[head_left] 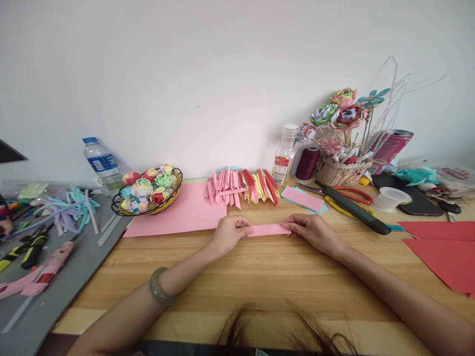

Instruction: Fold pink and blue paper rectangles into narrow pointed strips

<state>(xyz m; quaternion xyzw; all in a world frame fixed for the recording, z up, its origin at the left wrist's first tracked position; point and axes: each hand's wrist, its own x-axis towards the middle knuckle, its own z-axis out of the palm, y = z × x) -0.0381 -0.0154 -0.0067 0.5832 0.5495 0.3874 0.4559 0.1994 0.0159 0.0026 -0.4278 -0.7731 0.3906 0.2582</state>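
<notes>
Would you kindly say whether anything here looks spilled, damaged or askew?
I see nothing spilled or damaged; the clear plastic, blue-capped bottle at left appears tilted, though wide-lens distortion may explain that.

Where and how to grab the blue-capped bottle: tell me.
Probably grip the bottle by its shoulder, just under the blue cap, coming down from above: it stands cap up, narrowing there, with the wall behind and the flower-filled basket close by its base.

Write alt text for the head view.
A left hand and right hand hold a pink paper strip by its ends over a wooden table. Beyond lie folded paper pieces and, further left, a basket of paper flowers.
</notes>
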